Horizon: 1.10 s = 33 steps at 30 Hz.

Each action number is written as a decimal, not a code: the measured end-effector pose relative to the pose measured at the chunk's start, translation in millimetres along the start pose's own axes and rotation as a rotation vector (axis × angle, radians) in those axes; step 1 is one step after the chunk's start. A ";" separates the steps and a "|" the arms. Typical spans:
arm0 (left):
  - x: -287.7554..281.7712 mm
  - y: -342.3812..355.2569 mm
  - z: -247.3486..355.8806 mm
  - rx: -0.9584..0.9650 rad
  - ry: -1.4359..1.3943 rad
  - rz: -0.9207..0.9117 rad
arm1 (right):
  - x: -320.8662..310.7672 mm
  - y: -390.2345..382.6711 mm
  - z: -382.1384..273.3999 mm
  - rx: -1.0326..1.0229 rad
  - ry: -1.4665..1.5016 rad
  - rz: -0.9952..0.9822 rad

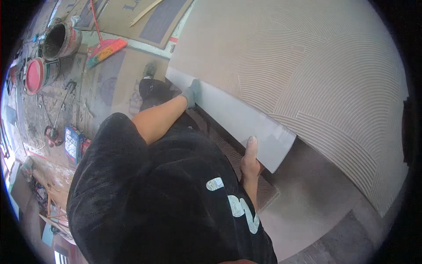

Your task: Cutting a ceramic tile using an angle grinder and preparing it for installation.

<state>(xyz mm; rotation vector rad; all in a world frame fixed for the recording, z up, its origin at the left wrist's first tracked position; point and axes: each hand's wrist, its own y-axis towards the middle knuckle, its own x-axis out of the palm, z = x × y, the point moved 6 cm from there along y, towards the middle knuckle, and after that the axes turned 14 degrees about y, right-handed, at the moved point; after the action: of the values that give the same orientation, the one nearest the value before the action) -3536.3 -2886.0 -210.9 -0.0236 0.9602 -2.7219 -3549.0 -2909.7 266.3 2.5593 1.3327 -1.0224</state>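
Far left I see a round bucket with a red inside (34, 75), and just above it a dirty dark bucket caked in mortar (61, 40). Below those, a mixing paddle on a thin metal rod (56, 119) lies on the dusty floor, next to a blue boxy tool case (72, 143). Moving right, a broom with a red handle and multicoloured head (105, 49) lies across flat cardboard sheets (127, 17).

My black T-shirt with white print (167, 198) fills the lower middle and hides most of the floor below me. A dark shoe (150, 69) shows beyond it, near the tile's far corner.

My left hand (191, 93), in a grey glove, is closed over the far edge of the large grey rectangular tile (246, 119); fingers wrap behind it, so I can't tell how tight. My right hand (249, 158), bare, presses on the tile's near lower edge, thumb stretched up flat on the face, other fingers hidden behind.

The tile stands on edge, tilted, between both hands, its upper edge against the big beige surface combed with curved adhesive ridges (316, 79) on the right. Below it is a patch of ridged grey adhesive bed (263, 189), then bare grey floor (316, 193).
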 end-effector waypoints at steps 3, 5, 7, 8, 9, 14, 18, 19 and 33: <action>-0.7 -10.2 -17.2 0.084 0.455 0.005 | 11.5 -3.3 4.9 -0.020 0.008 -0.021; 0.7 -18.2 -29.9 0.130 0.700 0.003 | 19.3 -5.5 10.6 0.000 0.015 -0.041; 3.6 -26.3 -44.2 0.145 0.863 -0.009 | 28.1 -8.2 14.6 -0.004 0.060 -0.078; 5.4 -30.1 -50.6 0.156 0.932 -0.014 | 31.1 -9.7 16.7 0.002 0.062 -0.079; 7.1 -33.8 -57.3 0.161 0.983 -0.020 | 34.7 -11.6 16.8 -0.021 0.070 -0.097; 14.9 -44.3 -78.6 0.173 1.140 -0.033 | 41.3 -19.5 23.4 -0.005 0.114 -0.092; 14.8 -42.0 -82.9 0.180 1.213 -0.014 | 42.6 -18.6 29.1 -0.038 0.072 -0.113; 13.9 -40.4 -83.0 0.180 1.229 -0.007 | 41.1 -18.2 30.0 -0.056 0.098 -0.092; -9.2 -1.8 -4.1 0.190 1.511 0.068 | -0.3 3.9 26.3 -0.051 0.073 0.036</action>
<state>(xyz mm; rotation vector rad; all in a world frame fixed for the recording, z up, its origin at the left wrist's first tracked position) -3528.2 -2879.9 -212.3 2.2087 0.8269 -2.3806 -3560.0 -2921.6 245.2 2.5964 1.3063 -0.8852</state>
